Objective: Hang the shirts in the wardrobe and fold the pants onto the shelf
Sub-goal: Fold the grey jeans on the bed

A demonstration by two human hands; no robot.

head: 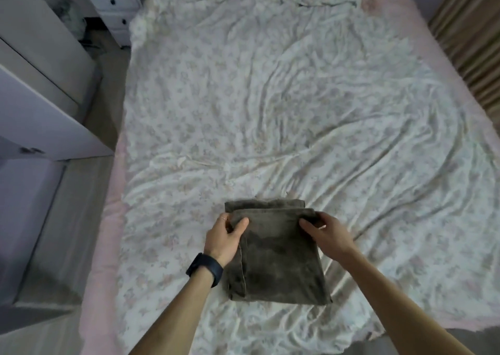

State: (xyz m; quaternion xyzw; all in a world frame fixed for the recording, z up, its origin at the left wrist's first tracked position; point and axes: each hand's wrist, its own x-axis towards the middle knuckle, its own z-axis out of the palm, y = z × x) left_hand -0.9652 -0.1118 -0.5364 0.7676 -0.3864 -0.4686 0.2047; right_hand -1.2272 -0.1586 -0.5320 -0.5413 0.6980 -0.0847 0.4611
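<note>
Our left hand point(226, 237) pinches the upper left corner of the folded pants point(278, 262), thumb on top. Our right hand point(328, 233) grips the upper right corner, its fingers seemingly curled under the fold. The pants lie as a dark rectangle near the bed's near edge, on the wrinkled floral sheet point(270, 111), which spreads wide beyond. A white wardrobe point(40, 97) stands left across a narrow strip of floor.

free room: bed sheet point(270, 111) beyond folded pants point(276, 260) | obstacles: wardrobe point(48, 116) left, dresser point(116, 0) far left, curtain point(473, 30) right
</note>
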